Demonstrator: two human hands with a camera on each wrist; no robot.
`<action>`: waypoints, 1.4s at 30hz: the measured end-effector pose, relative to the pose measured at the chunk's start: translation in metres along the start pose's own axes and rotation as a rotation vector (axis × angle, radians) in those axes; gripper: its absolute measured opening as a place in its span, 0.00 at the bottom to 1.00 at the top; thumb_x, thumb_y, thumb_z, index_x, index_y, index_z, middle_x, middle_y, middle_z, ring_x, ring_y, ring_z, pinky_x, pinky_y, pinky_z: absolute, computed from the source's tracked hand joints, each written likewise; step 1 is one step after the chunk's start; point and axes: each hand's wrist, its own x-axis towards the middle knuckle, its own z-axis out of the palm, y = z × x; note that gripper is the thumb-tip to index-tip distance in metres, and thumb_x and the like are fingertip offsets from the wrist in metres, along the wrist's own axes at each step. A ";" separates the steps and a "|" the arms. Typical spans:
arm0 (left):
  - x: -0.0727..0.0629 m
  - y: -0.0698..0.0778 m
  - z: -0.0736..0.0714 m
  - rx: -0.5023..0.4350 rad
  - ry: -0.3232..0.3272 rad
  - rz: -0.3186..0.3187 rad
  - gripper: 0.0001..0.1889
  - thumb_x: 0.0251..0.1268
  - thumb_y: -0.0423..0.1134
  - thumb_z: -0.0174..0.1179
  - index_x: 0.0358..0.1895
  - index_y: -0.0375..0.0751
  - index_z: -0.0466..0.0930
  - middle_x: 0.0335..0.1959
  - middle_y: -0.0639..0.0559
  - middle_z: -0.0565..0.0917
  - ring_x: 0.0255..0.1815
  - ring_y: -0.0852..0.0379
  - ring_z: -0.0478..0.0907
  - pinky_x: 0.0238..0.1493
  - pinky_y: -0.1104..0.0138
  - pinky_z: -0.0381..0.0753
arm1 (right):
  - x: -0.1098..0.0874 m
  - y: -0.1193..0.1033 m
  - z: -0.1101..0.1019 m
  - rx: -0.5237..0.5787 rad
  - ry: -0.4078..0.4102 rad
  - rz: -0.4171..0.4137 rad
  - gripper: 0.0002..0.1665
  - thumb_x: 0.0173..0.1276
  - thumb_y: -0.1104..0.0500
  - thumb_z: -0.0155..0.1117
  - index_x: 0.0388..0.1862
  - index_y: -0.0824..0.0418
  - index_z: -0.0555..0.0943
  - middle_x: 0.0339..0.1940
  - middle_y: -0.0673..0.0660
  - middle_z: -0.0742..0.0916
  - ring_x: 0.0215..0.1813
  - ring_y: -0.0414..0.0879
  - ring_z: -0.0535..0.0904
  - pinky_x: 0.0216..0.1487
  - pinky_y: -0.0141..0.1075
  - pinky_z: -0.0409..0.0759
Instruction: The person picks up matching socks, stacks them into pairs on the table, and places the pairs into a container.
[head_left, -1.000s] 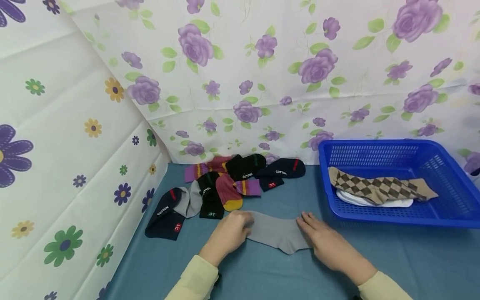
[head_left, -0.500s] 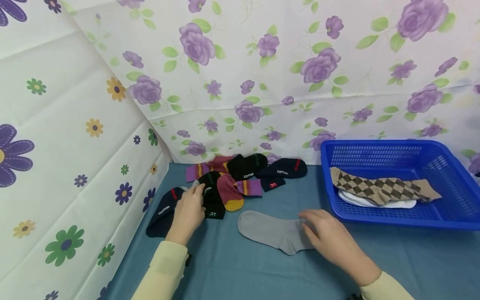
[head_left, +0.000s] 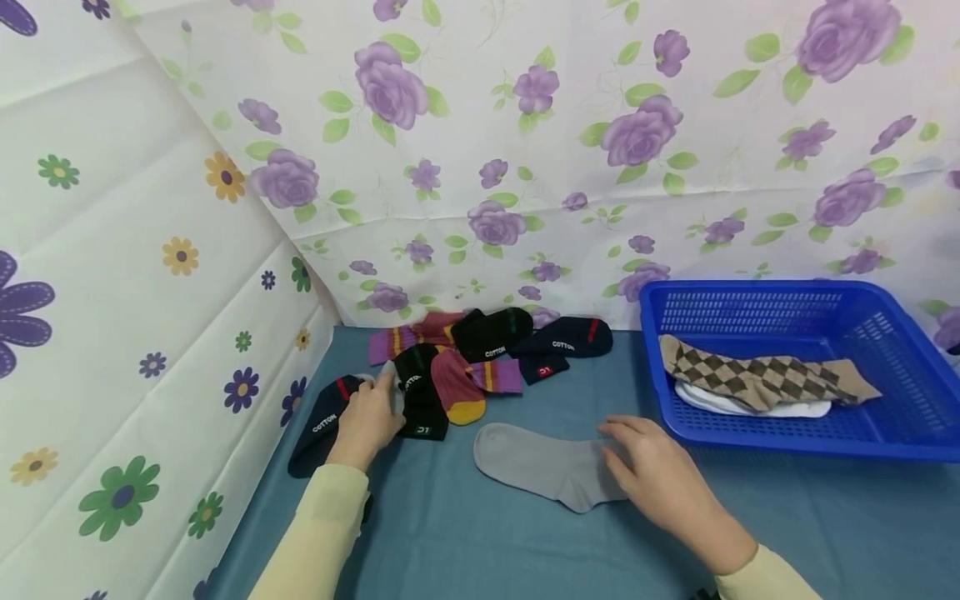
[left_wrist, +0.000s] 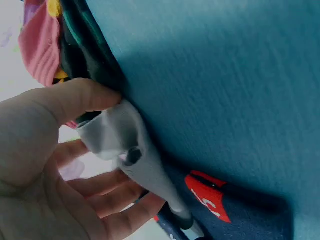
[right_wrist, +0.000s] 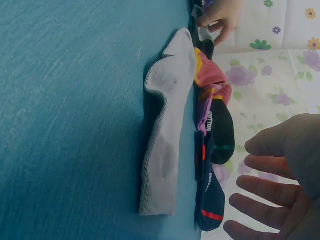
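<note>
A light grey sock (head_left: 532, 461) lies flat on the blue-green cloth, in front of the sock pile. Over its cuff end hovers my right hand (head_left: 660, 477), fingers relaxed and holding nothing; the right wrist view shows this hand (right_wrist: 285, 185) apart from the sock. At the left of the pile, my left hand (head_left: 367, 423) has a second grey sock (left_wrist: 150, 165) between thumb and fingers, mostly hidden in the head view. A navy sock (head_left: 322, 421) with a red stripe lies beside that hand, and a black sock (head_left: 423, 408) is on its other side.
Maroon, purple and yellow socks (head_left: 457, 383), another black sock (head_left: 491, 333) and another navy one (head_left: 570, 336) lie near the flowered back sheet (head_left: 450, 167). A blue basket (head_left: 795, 446) at the right holds a brown argyle sock (head_left: 765, 379) over a white one (head_left: 750, 402).
My left hand has left the flat grey sock, moved left to the pile and taken the second grey sock. The right hand has lifted slightly off the flat sock's cuff.
</note>
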 end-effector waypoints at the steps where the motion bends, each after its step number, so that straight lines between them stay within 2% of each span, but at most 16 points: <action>1: 0.002 0.000 0.000 0.001 -0.011 -0.002 0.39 0.52 0.44 0.67 0.69 0.48 0.60 0.58 0.31 0.70 0.55 0.33 0.70 0.47 0.41 0.73 | -0.001 0.000 0.000 0.007 0.008 0.001 0.17 0.61 0.54 0.66 0.50 0.53 0.82 0.53 0.52 0.83 0.57 0.49 0.77 0.53 0.50 0.77; 3: 0.004 -0.001 0.002 0.016 -0.010 0.004 0.37 0.55 0.44 0.65 0.69 0.50 0.60 0.58 0.31 0.71 0.53 0.33 0.71 0.46 0.41 0.74 | -0.001 -0.001 0.000 0.016 0.024 -0.002 0.16 0.60 0.54 0.66 0.48 0.52 0.82 0.51 0.51 0.83 0.56 0.49 0.78 0.51 0.49 0.78; 5: 0.005 -0.002 0.002 0.039 0.019 0.016 0.33 0.57 0.43 0.63 0.67 0.49 0.64 0.56 0.32 0.73 0.50 0.34 0.72 0.44 0.42 0.75 | -0.002 -0.001 0.001 0.023 0.037 -0.011 0.15 0.60 0.54 0.66 0.47 0.51 0.83 0.50 0.50 0.84 0.54 0.48 0.79 0.49 0.48 0.79; 10: 0.007 -0.004 0.003 0.094 0.086 0.052 0.17 0.59 0.37 0.60 0.53 0.42 0.75 0.46 0.36 0.79 0.42 0.39 0.76 0.37 0.45 0.78 | -0.003 0.001 0.002 0.038 0.056 -0.052 0.11 0.60 0.55 0.66 0.43 0.48 0.83 0.45 0.46 0.85 0.50 0.43 0.81 0.46 0.44 0.80; 14: 0.008 -0.004 0.003 0.101 0.087 0.080 0.09 0.60 0.33 0.58 0.44 0.40 0.78 0.37 0.39 0.82 0.35 0.43 0.79 0.31 0.50 0.79 | -0.004 0.001 0.001 0.043 0.059 -0.083 0.09 0.60 0.55 0.67 0.40 0.44 0.83 0.42 0.42 0.85 0.47 0.38 0.81 0.45 0.41 0.81; 17: 0.009 -0.001 0.001 0.089 0.100 0.098 0.08 0.60 0.29 0.56 0.41 0.39 0.81 0.34 0.41 0.84 0.32 0.45 0.81 0.30 0.52 0.80 | -0.004 0.001 -0.001 0.042 0.074 -0.100 0.10 0.59 0.56 0.67 0.39 0.43 0.83 0.41 0.41 0.85 0.46 0.37 0.81 0.44 0.39 0.81; 22: 0.008 0.004 -0.008 0.089 0.139 0.123 0.11 0.58 0.25 0.55 0.42 0.40 0.81 0.34 0.42 0.84 0.31 0.46 0.81 0.28 0.54 0.80 | -0.004 0.001 -0.003 0.043 0.088 -0.100 0.11 0.58 0.57 0.68 0.40 0.44 0.83 0.42 0.41 0.85 0.46 0.37 0.81 0.43 0.38 0.81; 25: 0.002 0.007 -0.014 0.058 0.227 0.107 0.10 0.59 0.26 0.55 0.42 0.37 0.80 0.34 0.39 0.82 0.31 0.44 0.81 0.29 0.52 0.80 | -0.004 0.001 -0.004 0.041 0.071 -0.107 0.12 0.59 0.60 0.67 0.41 0.45 0.83 0.42 0.42 0.85 0.46 0.37 0.80 0.44 0.37 0.81; 29: -0.004 0.011 -0.025 -0.017 0.414 0.098 0.09 0.63 0.29 0.53 0.44 0.32 0.78 0.37 0.33 0.80 0.32 0.39 0.81 0.34 0.48 0.80 | -0.004 0.001 -0.003 0.033 0.060 -0.124 0.13 0.59 0.61 0.66 0.42 0.46 0.83 0.42 0.42 0.85 0.46 0.37 0.80 0.44 0.36 0.81; 31: -0.007 0.015 -0.032 -0.048 0.479 0.103 0.09 0.65 0.29 0.52 0.45 0.31 0.77 0.39 0.32 0.80 0.33 0.37 0.81 0.36 0.47 0.80 | -0.004 0.001 -0.003 0.028 0.065 -0.124 0.13 0.58 0.61 0.67 0.41 0.46 0.83 0.42 0.42 0.85 0.46 0.37 0.80 0.44 0.36 0.81; 35: -0.011 0.024 -0.041 -0.081 0.553 0.119 0.11 0.64 0.27 0.52 0.48 0.30 0.77 0.42 0.31 0.79 0.36 0.35 0.80 0.38 0.47 0.80 | -0.004 0.001 -0.003 0.031 0.069 -0.119 0.15 0.58 0.61 0.67 0.44 0.47 0.83 0.43 0.44 0.85 0.47 0.39 0.81 0.44 0.38 0.81; 39: -0.017 0.037 -0.045 -0.144 0.613 0.157 0.14 0.63 0.28 0.53 0.51 0.36 0.77 0.47 0.36 0.79 0.42 0.40 0.80 0.42 0.49 0.80 | -0.003 0.002 -0.005 0.054 0.078 -0.118 0.22 0.59 0.61 0.67 0.53 0.47 0.79 0.48 0.46 0.84 0.51 0.41 0.80 0.46 0.40 0.81; 42: -0.024 0.052 -0.045 -0.251 0.666 0.234 0.15 0.62 0.29 0.55 0.51 0.41 0.78 0.48 0.42 0.80 0.44 0.47 0.80 0.41 0.54 0.81 | -0.001 0.001 -0.007 0.070 0.089 -0.117 0.25 0.60 0.60 0.65 0.57 0.45 0.76 0.52 0.45 0.83 0.53 0.40 0.79 0.48 0.40 0.81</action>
